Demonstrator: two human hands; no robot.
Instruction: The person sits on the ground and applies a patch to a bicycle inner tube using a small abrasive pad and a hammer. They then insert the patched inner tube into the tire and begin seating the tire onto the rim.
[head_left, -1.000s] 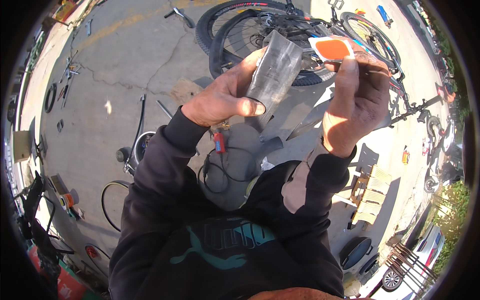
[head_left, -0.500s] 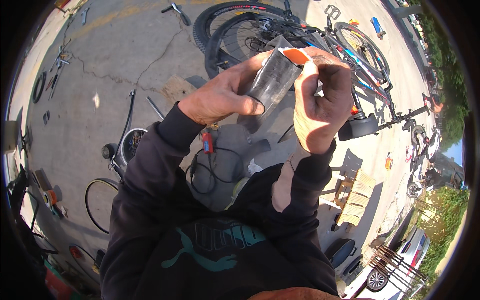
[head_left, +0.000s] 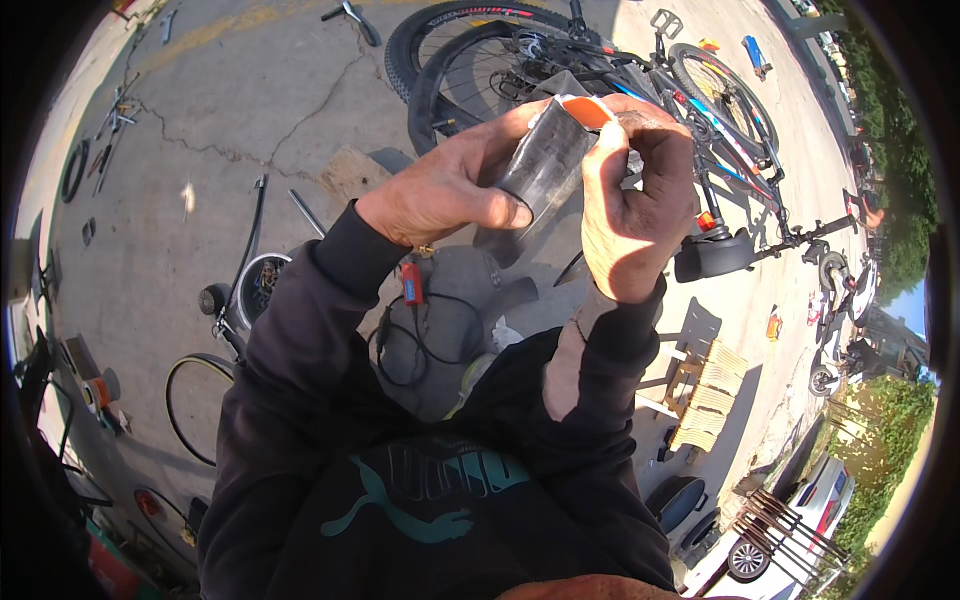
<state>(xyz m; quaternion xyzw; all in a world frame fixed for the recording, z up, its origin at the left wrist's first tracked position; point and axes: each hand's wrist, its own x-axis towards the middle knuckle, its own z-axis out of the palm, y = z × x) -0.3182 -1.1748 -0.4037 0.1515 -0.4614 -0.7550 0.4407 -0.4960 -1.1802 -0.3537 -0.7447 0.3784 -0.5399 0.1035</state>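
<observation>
My left hand (head_left: 445, 185) is closed round a flattened black rubber tube (head_left: 540, 160), thumb pressed on its near end. An orange patch with a white edge (head_left: 585, 112) lies at the tube's far end, in my right hand (head_left: 640, 205). That hand's thumb is up against the patch and its fingers are curled behind; whether the patch is stuck to the rubber I cannot tell. Beyond both hands a bicycle (head_left: 415, 55) lies on its side on the concrete.
Around me are a wooden board (head_left: 350, 172), a bowl of small parts (head_left: 268, 285), a red device with black cable (head_left: 412, 283), scattered tools (head_left: 120, 125) and a slatted wooden seat (head_left: 705, 400). A white car (head_left: 830, 480) stands at the lower right.
My right hand has moved left, bringing the orange patch from beside the tube onto its far end. Over the last half second both hands have hardly moved.
</observation>
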